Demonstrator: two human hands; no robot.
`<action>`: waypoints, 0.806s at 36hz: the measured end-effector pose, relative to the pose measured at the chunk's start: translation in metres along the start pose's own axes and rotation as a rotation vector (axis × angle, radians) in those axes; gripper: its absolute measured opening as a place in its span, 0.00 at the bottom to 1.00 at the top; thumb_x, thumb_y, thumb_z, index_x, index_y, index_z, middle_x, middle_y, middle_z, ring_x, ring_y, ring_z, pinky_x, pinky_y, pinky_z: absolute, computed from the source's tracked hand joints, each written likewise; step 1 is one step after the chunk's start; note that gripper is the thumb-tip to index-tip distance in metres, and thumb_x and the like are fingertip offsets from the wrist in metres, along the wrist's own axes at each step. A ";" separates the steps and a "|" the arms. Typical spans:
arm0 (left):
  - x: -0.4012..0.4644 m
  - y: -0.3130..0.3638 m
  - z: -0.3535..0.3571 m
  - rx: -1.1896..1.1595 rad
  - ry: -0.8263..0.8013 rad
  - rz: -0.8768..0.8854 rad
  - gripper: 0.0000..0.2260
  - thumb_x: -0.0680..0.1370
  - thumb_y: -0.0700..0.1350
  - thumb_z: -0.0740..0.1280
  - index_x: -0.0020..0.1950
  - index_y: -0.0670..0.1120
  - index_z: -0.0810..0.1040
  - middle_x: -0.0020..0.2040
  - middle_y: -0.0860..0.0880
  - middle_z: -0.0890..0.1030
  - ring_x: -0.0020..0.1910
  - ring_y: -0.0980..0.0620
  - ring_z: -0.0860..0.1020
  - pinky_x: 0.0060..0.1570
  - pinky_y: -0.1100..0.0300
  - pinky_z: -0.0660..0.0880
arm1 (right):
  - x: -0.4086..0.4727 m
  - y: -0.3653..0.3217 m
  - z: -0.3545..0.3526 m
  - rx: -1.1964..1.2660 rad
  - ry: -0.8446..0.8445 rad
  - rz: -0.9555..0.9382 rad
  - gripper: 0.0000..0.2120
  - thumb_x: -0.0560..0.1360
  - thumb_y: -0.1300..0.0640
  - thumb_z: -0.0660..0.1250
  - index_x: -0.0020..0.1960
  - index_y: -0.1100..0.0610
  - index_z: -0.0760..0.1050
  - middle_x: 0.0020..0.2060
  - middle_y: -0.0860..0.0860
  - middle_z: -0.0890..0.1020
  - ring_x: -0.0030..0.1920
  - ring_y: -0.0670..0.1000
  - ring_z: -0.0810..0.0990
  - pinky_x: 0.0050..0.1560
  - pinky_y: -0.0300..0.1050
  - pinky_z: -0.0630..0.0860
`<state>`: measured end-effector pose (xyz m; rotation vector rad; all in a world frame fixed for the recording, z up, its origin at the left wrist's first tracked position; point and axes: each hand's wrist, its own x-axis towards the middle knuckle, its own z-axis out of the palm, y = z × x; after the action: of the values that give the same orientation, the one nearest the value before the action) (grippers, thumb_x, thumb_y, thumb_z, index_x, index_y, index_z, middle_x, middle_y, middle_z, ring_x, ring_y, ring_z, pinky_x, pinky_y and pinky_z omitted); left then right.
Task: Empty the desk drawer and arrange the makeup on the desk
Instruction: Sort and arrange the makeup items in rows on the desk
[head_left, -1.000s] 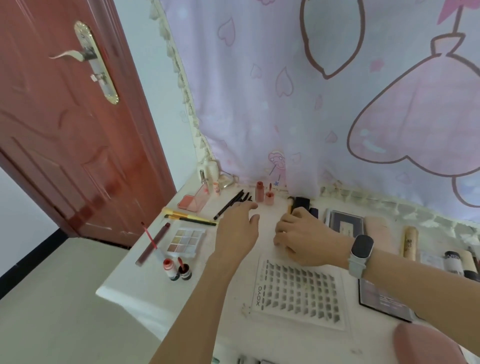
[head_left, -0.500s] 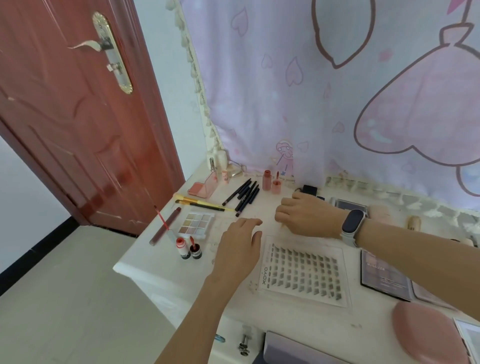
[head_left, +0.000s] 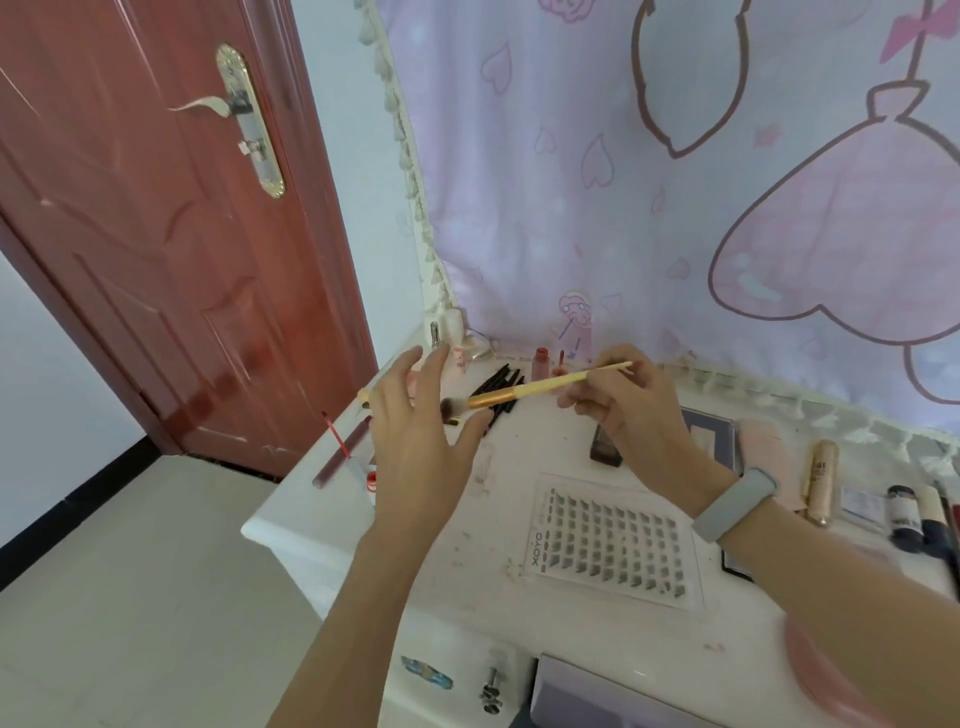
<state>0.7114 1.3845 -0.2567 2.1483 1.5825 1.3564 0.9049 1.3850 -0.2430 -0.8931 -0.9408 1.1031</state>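
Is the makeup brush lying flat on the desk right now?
No: the right hand holds the makeup brush above the desk.

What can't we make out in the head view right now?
- Eyeshadow palette and lip tints: mostly behind the left hand.
- Drawer: cut off by the bottom edge, contents unseen.
- Bottles at right: labels blurred, too small to read.
- Brush in the right hand: grip partly hidden by fingers.
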 end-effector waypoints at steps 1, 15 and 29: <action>0.002 -0.004 -0.006 0.080 -0.021 0.059 0.25 0.73 0.48 0.71 0.68 0.49 0.71 0.67 0.47 0.70 0.67 0.45 0.64 0.62 0.51 0.62 | -0.002 0.001 0.001 0.016 -0.023 0.034 0.12 0.75 0.73 0.56 0.39 0.59 0.69 0.27 0.56 0.80 0.32 0.55 0.82 0.33 0.40 0.77; 0.016 -0.063 -0.066 0.321 -0.016 0.306 0.11 0.77 0.50 0.62 0.50 0.49 0.83 0.45 0.54 0.81 0.51 0.48 0.77 0.57 0.56 0.59 | 0.006 0.017 0.055 -1.460 -0.491 -0.894 0.07 0.74 0.61 0.65 0.50 0.57 0.80 0.37 0.50 0.84 0.36 0.53 0.81 0.39 0.46 0.75; -0.014 -0.178 -0.042 0.285 -0.177 -0.581 0.20 0.81 0.45 0.55 0.73 0.46 0.63 0.73 0.47 0.64 0.72 0.46 0.60 0.69 0.45 0.56 | 0.067 0.104 0.097 -1.543 -0.273 -0.211 0.10 0.79 0.59 0.56 0.52 0.62 0.75 0.54 0.54 0.72 0.46 0.59 0.77 0.45 0.49 0.74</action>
<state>0.5577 1.4347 -0.3439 1.6577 2.1867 0.7773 0.7936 1.4834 -0.2952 -1.7905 -2.1097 0.1132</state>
